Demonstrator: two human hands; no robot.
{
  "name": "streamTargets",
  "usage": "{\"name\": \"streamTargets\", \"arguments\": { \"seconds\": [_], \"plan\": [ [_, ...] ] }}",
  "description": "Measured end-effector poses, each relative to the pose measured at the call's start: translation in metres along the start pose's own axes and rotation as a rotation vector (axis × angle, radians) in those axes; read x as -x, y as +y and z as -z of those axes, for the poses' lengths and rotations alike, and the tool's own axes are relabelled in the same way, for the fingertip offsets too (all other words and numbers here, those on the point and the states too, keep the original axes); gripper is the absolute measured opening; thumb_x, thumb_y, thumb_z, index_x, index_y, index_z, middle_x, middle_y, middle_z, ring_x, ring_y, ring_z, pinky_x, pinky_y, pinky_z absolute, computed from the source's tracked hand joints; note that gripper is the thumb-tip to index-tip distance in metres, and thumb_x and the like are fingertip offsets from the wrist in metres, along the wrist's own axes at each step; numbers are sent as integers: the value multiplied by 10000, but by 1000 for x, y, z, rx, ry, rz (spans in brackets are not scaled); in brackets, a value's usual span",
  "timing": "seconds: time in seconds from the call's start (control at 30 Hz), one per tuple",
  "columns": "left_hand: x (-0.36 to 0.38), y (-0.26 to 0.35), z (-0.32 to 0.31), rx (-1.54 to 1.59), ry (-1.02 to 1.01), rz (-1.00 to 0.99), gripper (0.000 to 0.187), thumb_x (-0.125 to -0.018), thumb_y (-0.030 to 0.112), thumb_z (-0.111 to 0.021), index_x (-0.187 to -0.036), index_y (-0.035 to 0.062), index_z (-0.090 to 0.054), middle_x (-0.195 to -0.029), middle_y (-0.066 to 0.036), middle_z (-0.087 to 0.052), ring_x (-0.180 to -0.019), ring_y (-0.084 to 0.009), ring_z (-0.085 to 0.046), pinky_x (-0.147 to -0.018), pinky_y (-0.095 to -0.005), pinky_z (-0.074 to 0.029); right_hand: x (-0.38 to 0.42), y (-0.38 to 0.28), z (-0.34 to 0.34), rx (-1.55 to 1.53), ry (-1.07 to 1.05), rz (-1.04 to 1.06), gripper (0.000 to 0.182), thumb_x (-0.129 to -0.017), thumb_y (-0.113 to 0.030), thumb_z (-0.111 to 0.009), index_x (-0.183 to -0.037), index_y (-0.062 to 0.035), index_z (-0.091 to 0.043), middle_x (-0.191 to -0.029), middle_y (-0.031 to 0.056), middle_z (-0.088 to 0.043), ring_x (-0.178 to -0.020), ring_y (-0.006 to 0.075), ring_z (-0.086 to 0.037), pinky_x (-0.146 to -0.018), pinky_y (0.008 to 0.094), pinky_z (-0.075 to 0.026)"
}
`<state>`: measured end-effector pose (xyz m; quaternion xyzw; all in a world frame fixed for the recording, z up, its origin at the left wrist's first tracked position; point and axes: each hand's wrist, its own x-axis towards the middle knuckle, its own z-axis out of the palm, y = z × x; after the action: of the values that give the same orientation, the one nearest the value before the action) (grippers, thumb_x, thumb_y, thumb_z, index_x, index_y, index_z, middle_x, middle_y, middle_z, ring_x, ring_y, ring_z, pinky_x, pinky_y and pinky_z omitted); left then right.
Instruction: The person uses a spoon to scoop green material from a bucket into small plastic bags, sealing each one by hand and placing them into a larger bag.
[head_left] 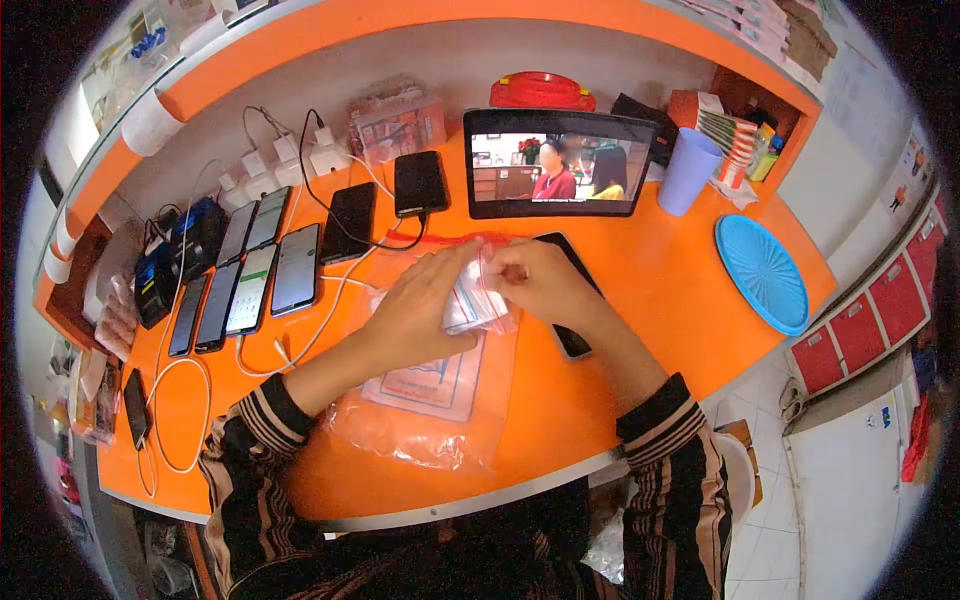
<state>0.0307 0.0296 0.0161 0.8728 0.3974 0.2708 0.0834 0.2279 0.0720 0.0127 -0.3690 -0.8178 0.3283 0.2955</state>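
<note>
Between my two hands is a small clear plastic packet with blue and red lines and something pale inside. My left hand closes on its left side, with the thumb at the lower edge. At the packet's upper right, the bent fingers of my right hand pinch it. Under both hands a large see-through plastic bag with a red upper edge and blue print lies on the orange table. A dark phone lies partly hidden beneath my right forearm.
Several phones and tangled white cables cover the left side. Chargers line the back wall. A tablet playing a video stands behind my hands. On the right are a purple cup and a blue round lid.
</note>
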Motion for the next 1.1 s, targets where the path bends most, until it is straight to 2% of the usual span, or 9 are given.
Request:
{"name": "streamTargets", "arguments": {
  "seconds": [0.2, 0.4, 0.5, 0.57, 0.7, 0.77, 0.83, 0.97, 1.1],
  "plan": [
    [-1, -2, 1, -37, 84, 60, 896, -606, 224, -742, -1353, 13, -294, -1222, -231, -455, -1146, -385, -442, -977, -433, -360, 4, -12, 14, 334, 353, 102, 126, -780, -109, -665, -803, 13, -641, -716, 117, -595, -609, 153, -569, -563, 293, -436],
    [-4, 6, 9, -5, 117, 64, 896, -617, 236, -739, -1350, -8, -286, -1239, -247, -441, -1158, -391, -431, -987, -431, -351, -1, -1, 7, -221, 252, 89, 189, -805, -152, -617, -853, 30, -595, -758, 172, -609, -703, 309, -608, -643, 405, -459],
    [-3, 4, 11, -35, 67, 95, 905, -636, 271, -746, -1352, -23, -278, -1261, -252, -430, -1173, -388, -423, -993, -428, -347, 4, 0, 30, 175, 325, 136, 232, -879, -188, -586, -989, 16, -576, -743, 67, -611, -664, 124, -607, -572, 260, -475],
    [-4, 4, 11, -61, 33, 112, 913, -647, 299, -755, -1351, -33, -277, -1273, -253, -425, -1186, -381, -419, -996, -425, -345, 15, -5, 50, -258, 418, -100, 261, -896, -218, -570, -1013, 15, -574, -722, 29, -601, -582, 92, -581, -512, 211, -457],
    [-26, 26, 19, 409, 104, 44, 851, -742, 413, -722, -1339, -40, -319, -1280, -188, -467, -1206, -281, -445, -990, -390, -367, 65, -33, 80, -341, 285, -74, 268, -875, -215, -603, -1060, -24, -575, -662, 1, -569, -476, 61, -498, -419, 188, -374],
    [-41, 85, 45, 1364, -292, 239, 673, -849, 399, -618, -1315, -21, -373, -1243, -140, -508, -1150, -223, -497, -962, -348, -398, 96, -61, 83, -389, 185, -106, 235, -853, -211, -634, -1003, -37, -583, -675, -14, -568, -513, 53, -524, -425, 189, -394],
    [-57, 103, 16, 1250, -372, 96, 498, -921, 377, -513, -1255, 15, -441, -1158, -106, -568, -1032, -185, -573, -881, -317, -460, 124, -77, 79, -373, 211, -172, 214, -837, -173, -653, -984, -55, -554, -692, -18, -571, -523, 33, -498, -443, 175, -386],
    [-89, 182, -50, 1677, -567, 263, 359, -955, 355, -434, -1153, 62, -493, -948, -79, -622, -834, -203, -638, -725, -338, -531, 189, -80, 86, -173, 879, -119, 227, -852, -51, -605, -1047, -66, -489, -695, -25, -545, -526, 15, -439, -438, 175, -327],
    [-110, 273, -111, 1933, -839, 278, 355, -967, 364, -378, -1135, 76, -501, -944, -91, -611, -853, -222, -631, -750, -370, -526, 276, -85, 111, 246, 1111, -261, 119, -891, -96, -568, -975, -23, -528, -696, 0, -558, -572, 60, -443, -507, 214, -364]
  ]
}}
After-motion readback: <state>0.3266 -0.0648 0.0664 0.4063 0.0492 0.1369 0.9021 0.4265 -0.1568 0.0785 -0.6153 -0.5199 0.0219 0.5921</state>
